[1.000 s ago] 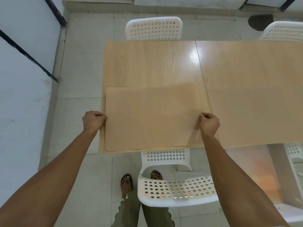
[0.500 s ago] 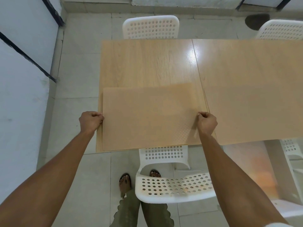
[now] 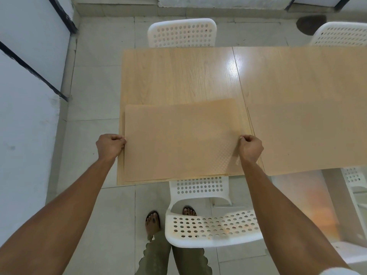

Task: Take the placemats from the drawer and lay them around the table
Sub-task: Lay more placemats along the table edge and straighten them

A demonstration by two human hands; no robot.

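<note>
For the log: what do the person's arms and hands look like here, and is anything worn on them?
Both forearms are bare up to the frame edge. The left hand and right hand carry no gloves, and no rings, watch or bands are visible. A bit of white cloth shows at the lower right corner, maybe a sleeve.

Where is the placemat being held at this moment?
In the head view, the placemat lies at the table's near left corner, above the white chair, pinched by the left hand and right hand.
</note>
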